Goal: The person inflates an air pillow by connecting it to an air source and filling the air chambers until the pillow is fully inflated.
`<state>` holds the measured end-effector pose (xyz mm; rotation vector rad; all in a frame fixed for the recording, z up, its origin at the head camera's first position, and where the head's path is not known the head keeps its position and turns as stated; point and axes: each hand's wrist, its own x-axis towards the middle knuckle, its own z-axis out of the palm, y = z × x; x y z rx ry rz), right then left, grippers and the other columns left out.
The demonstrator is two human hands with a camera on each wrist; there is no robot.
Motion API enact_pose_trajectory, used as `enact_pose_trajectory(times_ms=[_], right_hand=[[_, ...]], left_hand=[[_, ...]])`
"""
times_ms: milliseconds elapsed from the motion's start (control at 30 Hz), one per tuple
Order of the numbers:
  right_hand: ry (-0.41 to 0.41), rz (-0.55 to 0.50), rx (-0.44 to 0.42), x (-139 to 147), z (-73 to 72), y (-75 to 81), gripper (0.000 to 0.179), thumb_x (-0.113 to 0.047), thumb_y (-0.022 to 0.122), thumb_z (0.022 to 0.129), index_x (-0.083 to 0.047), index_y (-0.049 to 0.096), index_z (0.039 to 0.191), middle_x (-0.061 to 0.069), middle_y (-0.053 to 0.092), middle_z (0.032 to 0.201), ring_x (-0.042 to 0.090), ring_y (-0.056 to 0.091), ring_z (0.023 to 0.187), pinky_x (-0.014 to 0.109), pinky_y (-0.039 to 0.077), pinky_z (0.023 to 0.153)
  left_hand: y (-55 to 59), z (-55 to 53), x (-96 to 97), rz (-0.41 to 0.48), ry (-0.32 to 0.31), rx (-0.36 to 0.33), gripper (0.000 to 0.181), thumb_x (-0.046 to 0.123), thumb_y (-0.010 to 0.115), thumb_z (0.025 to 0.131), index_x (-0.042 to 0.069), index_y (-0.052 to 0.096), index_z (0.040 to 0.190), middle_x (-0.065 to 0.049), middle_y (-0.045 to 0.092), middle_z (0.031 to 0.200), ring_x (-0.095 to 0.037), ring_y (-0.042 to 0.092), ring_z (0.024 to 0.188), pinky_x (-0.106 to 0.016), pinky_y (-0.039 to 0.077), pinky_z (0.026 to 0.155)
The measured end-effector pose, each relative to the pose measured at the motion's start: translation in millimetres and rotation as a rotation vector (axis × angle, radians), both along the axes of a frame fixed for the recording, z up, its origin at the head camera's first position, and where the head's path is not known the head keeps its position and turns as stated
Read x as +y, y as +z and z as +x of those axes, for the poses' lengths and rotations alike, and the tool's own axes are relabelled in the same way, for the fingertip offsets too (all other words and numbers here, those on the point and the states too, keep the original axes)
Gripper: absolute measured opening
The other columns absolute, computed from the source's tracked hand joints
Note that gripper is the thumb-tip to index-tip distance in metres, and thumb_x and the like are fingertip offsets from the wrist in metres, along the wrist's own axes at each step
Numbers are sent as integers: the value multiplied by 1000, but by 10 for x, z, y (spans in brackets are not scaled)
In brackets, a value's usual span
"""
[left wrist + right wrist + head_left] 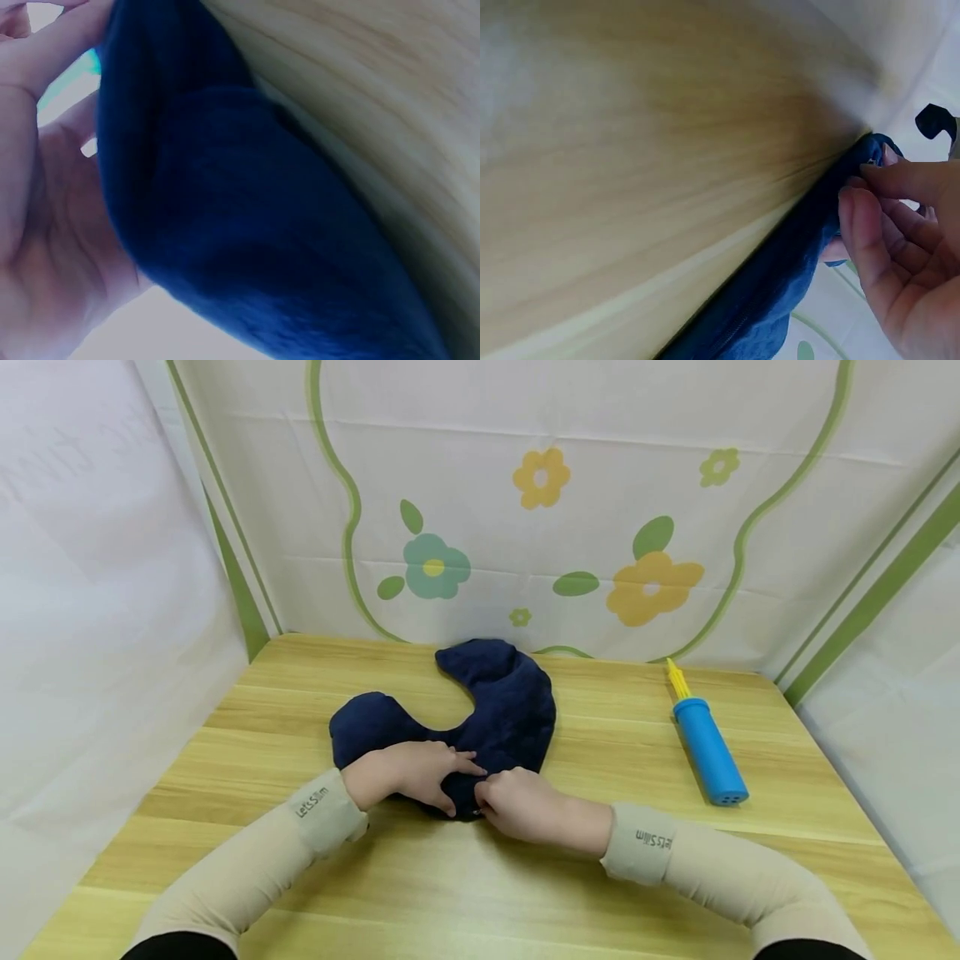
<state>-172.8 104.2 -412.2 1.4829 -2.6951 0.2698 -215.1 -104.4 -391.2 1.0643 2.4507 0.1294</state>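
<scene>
A navy blue U-shaped neck pillow [517, 706], limp and rather flat, lies on the table with its opening toward the back left. My left hand [420, 768] rests on its near part, fingers reaching right and the thumb apart at the near edge. In the left wrist view the dark plush fabric [247, 202] covers part of that hand's fingers. At the pillow's near edge my right hand [521, 806] pinches a small zipper pull [871, 162] between thumb and finger. The right wrist view shows a seam line running along the pillow's edge [757, 307].
A blue hand pump [711, 752] with a yellow nozzle [677, 679] lies on the right of the wood-grain table [630, 910]. A white cloth printed with flowers [480, 527] stands behind the table, with white cloth walls at both sides.
</scene>
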Motion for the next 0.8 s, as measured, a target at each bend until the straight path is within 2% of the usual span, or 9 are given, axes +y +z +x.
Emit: enact_pose_trajectory(times_ms=[267, 400, 567, 700, 800], right_hand=[[-72, 48, -159, 3, -50, 43, 21, -10, 81, 84, -15, 65, 71, -9, 58, 67, 8, 55, 57, 22, 47, 55], [-116, 56, -208, 21, -71, 36, 17, -17, 82, 86, -16, 70, 75, -10, 61, 70, 7, 56, 60, 23, 48, 58], [-154, 32, -303, 34, -111, 32, 15, -17, 82, 87, -19, 72, 76, -12, 61, 69, 5, 56, 61, 25, 48, 59], [-182, 9, -397, 51, -147, 47, 20, -17, 81, 87, -23, 70, 71, -16, 59, 65, 4, 54, 58, 26, 47, 58], [-200, -16, -448, 71, -164, 61, 22, -17, 81, 88, -24, 70, 70, -16, 59, 64, 4, 53, 56, 26, 46, 57]], left_hand=[[-2, 34, 39, -8, 22, 13, 69, 35, 83, 88, 25, 56, 150, -9, 41, 159, -37, 45, 140, -55, 33, 115], [-5, 34, 25, -2, 24, 15, 69, 36, 84, 87, 24, 56, 150, -9, 42, 158, -36, 48, 138, -53, 35, 114], [2, 29, 14, 8, 16, 22, 68, 35, 85, 87, 23, 58, 148, -8, 46, 156, -31, 54, 132, -50, 38, 112], [0, 27, 22, 49, 7, 43, 63, 33, 87, 85, 20, 63, 142, -2, 62, 140, -23, 63, 118, -42, 47, 104], [4, 29, 29, 73, 7, 52, 61, 32, 88, 84, 18, 65, 139, 1, 69, 127, -19, 66, 110, -38, 52, 96]])
